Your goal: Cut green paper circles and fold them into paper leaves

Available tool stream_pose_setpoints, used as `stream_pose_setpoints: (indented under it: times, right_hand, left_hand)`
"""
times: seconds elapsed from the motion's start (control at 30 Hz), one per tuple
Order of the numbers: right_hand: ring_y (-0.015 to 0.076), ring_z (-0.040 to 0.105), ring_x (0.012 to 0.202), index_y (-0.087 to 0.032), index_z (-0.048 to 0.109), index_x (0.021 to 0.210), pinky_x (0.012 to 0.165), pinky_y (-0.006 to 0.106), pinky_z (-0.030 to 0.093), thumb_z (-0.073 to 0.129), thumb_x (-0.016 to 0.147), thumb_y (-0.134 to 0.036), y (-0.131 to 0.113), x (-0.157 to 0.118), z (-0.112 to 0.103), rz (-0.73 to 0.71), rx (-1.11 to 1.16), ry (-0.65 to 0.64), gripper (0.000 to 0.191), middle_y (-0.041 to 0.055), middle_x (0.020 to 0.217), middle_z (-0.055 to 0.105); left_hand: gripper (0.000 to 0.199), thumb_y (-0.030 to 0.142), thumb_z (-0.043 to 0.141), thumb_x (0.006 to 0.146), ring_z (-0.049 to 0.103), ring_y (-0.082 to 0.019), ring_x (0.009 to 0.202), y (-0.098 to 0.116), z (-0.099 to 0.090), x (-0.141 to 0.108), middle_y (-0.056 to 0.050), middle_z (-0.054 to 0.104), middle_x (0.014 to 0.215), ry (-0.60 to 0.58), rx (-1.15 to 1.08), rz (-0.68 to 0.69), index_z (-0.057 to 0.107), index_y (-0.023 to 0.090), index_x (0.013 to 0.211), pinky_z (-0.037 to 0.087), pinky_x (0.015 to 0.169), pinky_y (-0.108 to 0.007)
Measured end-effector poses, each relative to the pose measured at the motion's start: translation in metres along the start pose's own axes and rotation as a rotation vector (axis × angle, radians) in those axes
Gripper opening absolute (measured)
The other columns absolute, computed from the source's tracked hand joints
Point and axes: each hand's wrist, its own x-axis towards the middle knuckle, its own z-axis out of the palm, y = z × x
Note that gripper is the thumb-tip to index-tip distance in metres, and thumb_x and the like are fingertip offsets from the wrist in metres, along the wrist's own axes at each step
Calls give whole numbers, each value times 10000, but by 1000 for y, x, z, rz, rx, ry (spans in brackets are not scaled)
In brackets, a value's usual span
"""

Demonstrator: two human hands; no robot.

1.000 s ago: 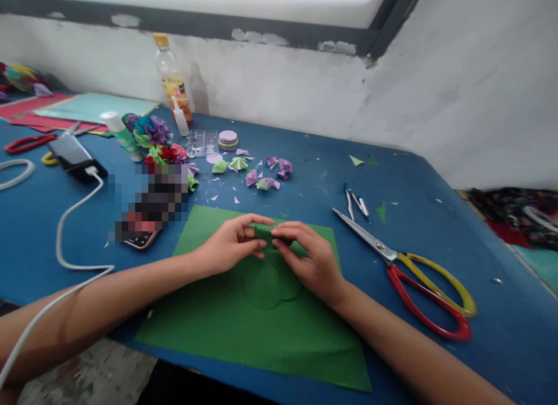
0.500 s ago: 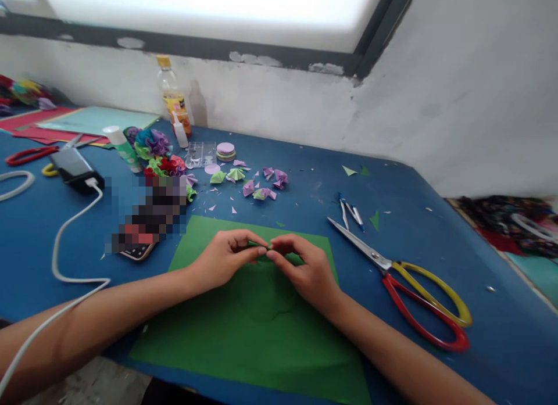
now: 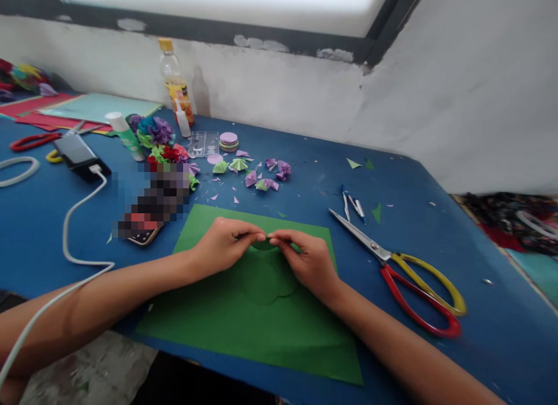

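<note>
Both hands meet above a green sheet (image 3: pixel 209 312) lying on the blue table. My left hand (image 3: pixel 231 240) pinches the left end of a small dark green paper piece (image 3: pixel 264 244). The fingers of my right hand (image 3: pixel 303 257) close on its right end, so the piece hangs between the fingertips. Below the hands, round green paper shapes (image 3: pixel 260 283) lie on the sheet, one partly under my right hand. Large scissors (image 3: pixel 379 253) with a yellow and a red handle rest partly open to the right, beside a compass (image 3: pixel 354 206).
Folded purple and green paper pieces (image 3: pixel 263 183) and scraps lie beyond the sheet. A phone (image 3: pixel 148 233), a white cable (image 3: pixel 67 236), a power bank (image 3: pixel 78 155), a glue stick (image 3: pixel 124 136) and a bottle (image 3: pixel 174 82) are on the left and at the back.
My fingers have closed more tightly at the paper's ends, and the piece now shows between them. The view has tilted slightly, shifting the table's objects upward in the picture.
</note>
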Motion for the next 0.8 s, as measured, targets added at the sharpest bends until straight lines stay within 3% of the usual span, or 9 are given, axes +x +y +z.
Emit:
stream_pose_setpoints:
  times: [0.2,0.3,0.37,0.43,0.53,0.67,0.8]
  right_hand:
    - [140,684,608,-202,641,893,586,240,546,575,839,-191,5,1,3,202,210,81,86,7,723,710]
    - [133,671,599,-198,628,862,585,238,537,596,830,-205,3,2,2,204,233,63,47,-4,693,686]
    - [131,666,614,-196,627,858,595,241,538,610,829,-230,2,3,2,200,247,48,47,3,714,689]
    - [131,666,644,-197,626,854,615,243,542,613,834,-251,2,3,0,201,260,46,59,13,749,695]
    - [131,664,690,-203,624,879,646,245,549,627,831,-291,2,3,-1,194,287,23,100,20,791,693]
    - [148,650,727,-210,611,972,675,269,554,736,732,-342,2,2,-2,153,265,-62,301,26,838,677]
    - [155,652,764,-207,585,1019,715,293,553,640,815,-330,1,1,-3,161,247,-87,244,44,879,671]
  left_hand:
    - [301,157,459,907,584,-88,495,-8,-2,2,-17,722,678,-20,83,68,663,113,1123,482,499,-186]
    - [280,207,480,914,696,-141,773,-11,-4,1,-77,743,918,-82,137,207,655,123,1115,565,718,-245]
    - [306,292,585,868,682,-193,970,-12,-5,0,-113,709,1076,-130,199,284,643,135,1124,555,859,-312]
    - [391,329,658,815,664,-222,1024,-13,-5,-1,-128,685,1129,-156,254,308,620,144,1157,549,889,-350]
    - [301,269,636,828,677,-209,971,-12,-5,-1,-117,698,1080,-135,254,283,639,149,1104,557,850,-339]
    - [141,205,560,856,664,-141,724,-7,-3,-1,-62,718,845,-125,157,157,675,145,911,537,662,-244]
    - [137,184,540,841,592,-103,574,-2,0,-2,-12,675,669,-105,55,-7,670,149,815,462,534,-192]
